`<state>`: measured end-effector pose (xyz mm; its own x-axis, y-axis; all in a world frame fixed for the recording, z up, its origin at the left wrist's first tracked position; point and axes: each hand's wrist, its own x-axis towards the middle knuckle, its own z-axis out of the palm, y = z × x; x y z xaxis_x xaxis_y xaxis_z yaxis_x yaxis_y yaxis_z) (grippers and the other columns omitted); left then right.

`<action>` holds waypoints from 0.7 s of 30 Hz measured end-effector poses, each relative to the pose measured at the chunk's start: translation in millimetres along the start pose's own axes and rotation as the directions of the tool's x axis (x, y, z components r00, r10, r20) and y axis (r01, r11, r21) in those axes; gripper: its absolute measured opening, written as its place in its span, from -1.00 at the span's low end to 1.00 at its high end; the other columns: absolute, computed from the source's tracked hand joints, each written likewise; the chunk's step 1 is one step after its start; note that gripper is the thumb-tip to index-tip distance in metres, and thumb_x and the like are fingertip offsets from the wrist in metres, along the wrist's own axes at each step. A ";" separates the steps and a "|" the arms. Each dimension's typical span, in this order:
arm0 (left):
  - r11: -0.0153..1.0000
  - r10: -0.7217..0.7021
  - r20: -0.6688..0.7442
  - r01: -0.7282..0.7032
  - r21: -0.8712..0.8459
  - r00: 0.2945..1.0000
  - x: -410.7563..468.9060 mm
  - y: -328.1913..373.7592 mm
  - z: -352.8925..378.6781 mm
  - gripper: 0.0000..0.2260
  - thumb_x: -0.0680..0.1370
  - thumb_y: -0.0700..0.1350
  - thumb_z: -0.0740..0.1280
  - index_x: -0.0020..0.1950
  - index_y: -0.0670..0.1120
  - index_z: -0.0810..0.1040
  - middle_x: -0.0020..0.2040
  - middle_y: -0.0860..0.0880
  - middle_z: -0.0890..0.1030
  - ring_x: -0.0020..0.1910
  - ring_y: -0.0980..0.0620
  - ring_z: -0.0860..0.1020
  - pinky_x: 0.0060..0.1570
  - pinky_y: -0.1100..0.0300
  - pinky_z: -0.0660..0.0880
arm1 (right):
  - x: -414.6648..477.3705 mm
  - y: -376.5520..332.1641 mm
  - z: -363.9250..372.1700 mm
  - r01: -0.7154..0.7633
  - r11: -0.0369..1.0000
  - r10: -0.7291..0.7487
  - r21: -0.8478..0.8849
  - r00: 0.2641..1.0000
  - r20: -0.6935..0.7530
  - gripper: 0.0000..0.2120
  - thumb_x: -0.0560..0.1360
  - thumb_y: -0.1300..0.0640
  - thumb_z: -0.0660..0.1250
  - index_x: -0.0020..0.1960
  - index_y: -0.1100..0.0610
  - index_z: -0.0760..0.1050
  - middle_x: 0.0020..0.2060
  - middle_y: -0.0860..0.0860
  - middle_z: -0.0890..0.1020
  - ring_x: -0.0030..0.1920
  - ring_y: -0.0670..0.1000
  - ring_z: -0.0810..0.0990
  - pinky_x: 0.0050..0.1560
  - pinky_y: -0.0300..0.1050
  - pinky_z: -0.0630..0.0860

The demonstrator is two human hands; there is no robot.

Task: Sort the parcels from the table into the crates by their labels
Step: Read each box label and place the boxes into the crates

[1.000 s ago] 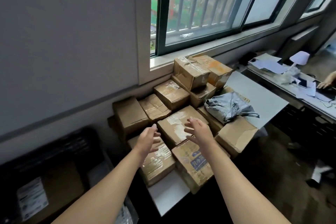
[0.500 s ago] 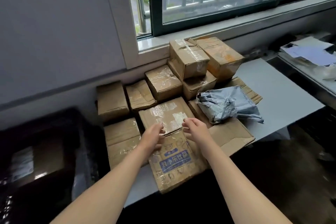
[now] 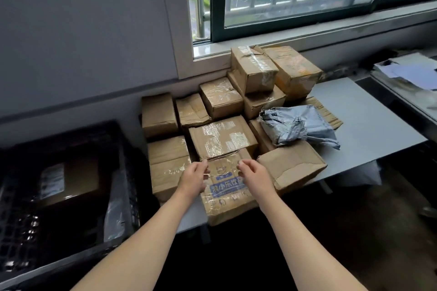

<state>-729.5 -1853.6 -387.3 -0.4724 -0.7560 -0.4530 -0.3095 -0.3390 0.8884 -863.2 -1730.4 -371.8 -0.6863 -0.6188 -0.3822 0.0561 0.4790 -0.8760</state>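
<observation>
Several taped cardboard parcels are piled on a grey table (image 3: pixel 369 111) under the window. The nearest one, a box with a blue printed label (image 3: pixel 227 196), overhangs the table's front edge. My left hand (image 3: pixel 194 178) and my right hand (image 3: pixel 254 176) hover over its far end, a little apart, with fingers loosely curled and nothing gripped. Just behind them lies a taped flat box (image 3: pixel 222 138). A crumpled grey poly mailer (image 3: pixel 300 125) rests on the boxes to the right. A black crate (image 3: pixel 123 172) stands at the left and holds a brown parcel with a white label (image 3: pixel 68 179).
A windowsill and a barred window run behind the pile. At the far right a second table (image 3: pixel 406 78) carries loose papers. The right half of the grey table is bare. The floor below the table is dark.
The view has swung left and closer to the pile. Both hands have drawn back from the taped flat box to the near box with the blue label, and their fingers have curled.
</observation>
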 end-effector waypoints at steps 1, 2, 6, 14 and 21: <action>1.000 0.012 0.004 -0.012 -0.008 1.000 -5.1 -4.7 -2.5 -0.72 0.68 0.02 0.24 -0.07 -0.15 0.57 -0.08 -0.14 0.56 -0.10 -0.09 0.49 -0.13 -0.01 0.42 | -12.8 2.8 -1.6 0.022 0.999 -0.023 -0.027 0.999 -0.032 -0.84 0.63 0.03 0.29 0.17 0.01 0.57 0.03 -0.08 0.66 0.11 -0.03 0.63 0.17 -0.03 0.57; 0.999 0.028 0.009 -0.028 -0.017 1.000 -10.2 -10.1 -4.1 -0.71 0.66 0.05 0.25 -0.07 -0.15 0.57 -0.11 -0.12 0.54 -0.11 -0.08 0.48 -0.12 0.01 0.41 | -25.0 6.0 -4.0 0.043 0.997 -0.048 -0.069 0.997 -0.066 -0.87 0.63 0.05 0.30 0.16 -0.01 0.55 0.03 -0.10 0.65 0.10 -0.06 0.61 0.15 -0.09 0.54; 0.995 0.057 -0.059 -0.051 0.089 0.997 -33.1 -31.5 -4.2 -0.79 0.67 0.03 0.26 0.02 -0.10 0.56 -0.10 -0.02 0.56 -0.14 0.04 0.48 -0.14 0.14 0.38 | -55.4 29.4 -13.4 0.009 0.976 -0.049 -0.218 0.983 -0.179 -0.72 0.63 0.06 0.30 0.31 0.08 0.53 0.16 -0.05 0.62 0.15 -0.06 0.56 0.16 -0.16 0.46; 0.991 -0.118 -0.094 0.124 0.059 0.989 -63.4 -72.6 -7.4 -0.67 0.63 0.10 0.31 0.32 -0.03 0.45 0.17 0.00 0.55 0.12 0.01 0.53 0.27 -0.08 0.52 | -65.8 58.3 -20.3 -0.070 0.937 0.026 -0.344 0.991 -0.132 -0.45 0.61 0.06 0.30 0.56 0.13 0.28 0.47 0.11 0.40 0.44 0.10 0.42 0.45 0.02 0.37; 0.971 -0.215 -0.072 0.221 0.091 0.974 -66.0 -76.3 11.4 -0.71 0.63 0.15 0.28 0.23 0.00 0.44 0.07 0.02 0.55 0.04 -0.03 0.54 0.23 -0.13 0.53 | -46.5 66.4 -35.4 -0.089 0.945 0.067 -0.315 0.994 -0.081 -0.32 0.62 0.07 0.31 0.62 0.17 0.09 0.56 0.13 0.25 0.54 0.13 0.27 0.50 0.00 0.25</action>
<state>-684.2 -1771.4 -426.0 -0.3346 -0.7037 -0.6268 -0.4797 -0.4453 0.7560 -853.3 -1647.8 -401.8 -0.7375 -0.5331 -0.4146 -0.1148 0.7039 -0.7009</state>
